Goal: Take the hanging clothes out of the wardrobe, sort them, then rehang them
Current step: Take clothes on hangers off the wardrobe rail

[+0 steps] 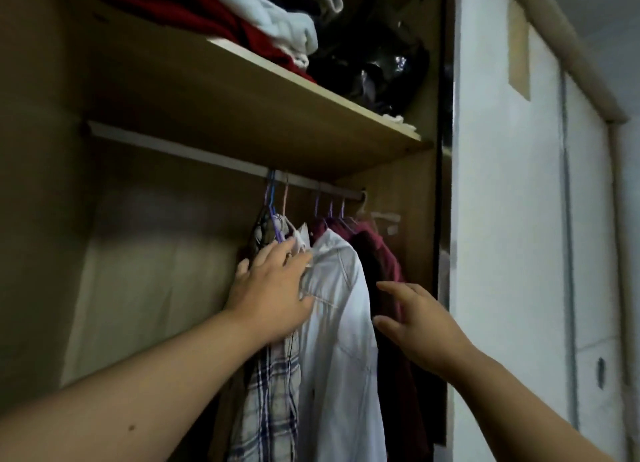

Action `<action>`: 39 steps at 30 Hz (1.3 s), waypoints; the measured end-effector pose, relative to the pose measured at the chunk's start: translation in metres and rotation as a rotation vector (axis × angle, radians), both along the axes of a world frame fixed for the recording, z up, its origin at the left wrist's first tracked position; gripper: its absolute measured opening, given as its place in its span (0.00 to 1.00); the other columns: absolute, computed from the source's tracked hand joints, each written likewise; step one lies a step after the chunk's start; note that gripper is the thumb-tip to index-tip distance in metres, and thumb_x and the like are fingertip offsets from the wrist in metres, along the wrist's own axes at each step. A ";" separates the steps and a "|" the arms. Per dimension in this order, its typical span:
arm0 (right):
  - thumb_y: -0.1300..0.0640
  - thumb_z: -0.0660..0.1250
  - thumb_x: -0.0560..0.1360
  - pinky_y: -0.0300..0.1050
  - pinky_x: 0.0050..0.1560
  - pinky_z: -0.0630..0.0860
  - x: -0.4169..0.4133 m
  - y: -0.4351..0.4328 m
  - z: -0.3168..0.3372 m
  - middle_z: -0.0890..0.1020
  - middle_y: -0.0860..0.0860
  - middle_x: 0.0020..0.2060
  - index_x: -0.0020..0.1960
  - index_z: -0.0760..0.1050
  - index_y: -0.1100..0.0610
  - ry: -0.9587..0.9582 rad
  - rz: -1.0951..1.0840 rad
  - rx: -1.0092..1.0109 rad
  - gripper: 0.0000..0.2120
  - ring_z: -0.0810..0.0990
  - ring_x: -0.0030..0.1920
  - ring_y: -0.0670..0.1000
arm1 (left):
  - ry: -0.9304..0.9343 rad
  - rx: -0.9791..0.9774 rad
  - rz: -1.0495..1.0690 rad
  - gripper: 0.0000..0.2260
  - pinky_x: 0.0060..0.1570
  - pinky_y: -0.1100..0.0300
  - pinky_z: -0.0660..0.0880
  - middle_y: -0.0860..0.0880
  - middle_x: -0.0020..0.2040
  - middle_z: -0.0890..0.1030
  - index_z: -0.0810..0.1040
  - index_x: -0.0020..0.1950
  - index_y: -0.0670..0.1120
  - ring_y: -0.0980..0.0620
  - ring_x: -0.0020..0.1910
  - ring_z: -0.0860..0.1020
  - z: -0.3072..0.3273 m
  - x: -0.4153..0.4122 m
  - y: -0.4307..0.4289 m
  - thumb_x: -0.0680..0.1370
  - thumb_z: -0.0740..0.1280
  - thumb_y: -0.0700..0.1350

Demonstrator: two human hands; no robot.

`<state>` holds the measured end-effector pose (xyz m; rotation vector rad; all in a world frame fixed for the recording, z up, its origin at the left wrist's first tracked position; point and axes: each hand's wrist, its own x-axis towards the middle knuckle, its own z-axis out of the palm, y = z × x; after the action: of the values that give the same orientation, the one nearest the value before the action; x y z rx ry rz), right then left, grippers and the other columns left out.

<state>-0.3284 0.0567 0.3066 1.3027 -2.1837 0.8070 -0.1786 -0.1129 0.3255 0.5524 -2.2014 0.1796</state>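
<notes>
Several garments hang on coloured hangers from the white rail (180,151) at its right end. A white shirt (341,340) hangs in front, a blue-and-white plaid shirt (273,402) to its left and a dark red garment (384,264) to its right. My left hand (272,293) lies on the shoulder of the white shirt, fingers spread and reaching toward the purple hanger (275,224). My right hand (420,321) hovers with straight fingers just in front of the dark red garment, holding nothing.
A wooden shelf (263,91) sits above the rail, stacked with folded red and white clothes (263,21) and a shiny black bag (377,66). The left half of the rail is bare. A white sliding door (512,253) stands to the right of the opening.
</notes>
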 end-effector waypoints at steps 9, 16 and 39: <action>0.49 0.62 0.78 0.44 0.49 0.71 -0.123 -0.089 0.075 0.80 0.56 0.58 0.65 0.72 0.55 -0.169 0.116 -0.207 0.19 0.78 0.56 0.59 | -0.133 0.107 0.221 0.21 0.70 0.48 0.61 0.47 0.78 0.51 0.59 0.76 0.54 0.43 0.75 0.56 0.060 -0.053 -0.041 0.82 0.52 0.51; 0.49 0.75 0.67 0.44 0.50 0.74 -0.147 -0.124 0.097 0.78 0.53 0.53 0.58 0.74 0.50 -0.370 0.259 -0.087 0.21 0.78 0.51 0.54 | -0.167 0.104 0.219 0.22 0.70 0.52 0.63 0.47 0.78 0.51 0.57 0.77 0.53 0.46 0.77 0.52 0.058 -0.073 -0.048 0.82 0.54 0.46; 0.60 0.67 0.75 0.40 0.67 0.65 -0.070 -0.198 0.106 0.71 0.51 0.70 0.72 0.66 0.53 -0.091 0.709 -0.071 0.26 0.68 0.69 0.48 | -0.039 0.012 0.084 0.24 0.64 0.62 0.67 0.56 0.69 0.71 0.67 0.71 0.58 0.57 0.67 0.69 0.057 -0.037 -0.067 0.75 0.51 0.55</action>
<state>-0.3981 -0.1416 0.4127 2.0677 -1.7171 1.1996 -0.2151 -0.1801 0.3829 0.6541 -2.2202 0.2233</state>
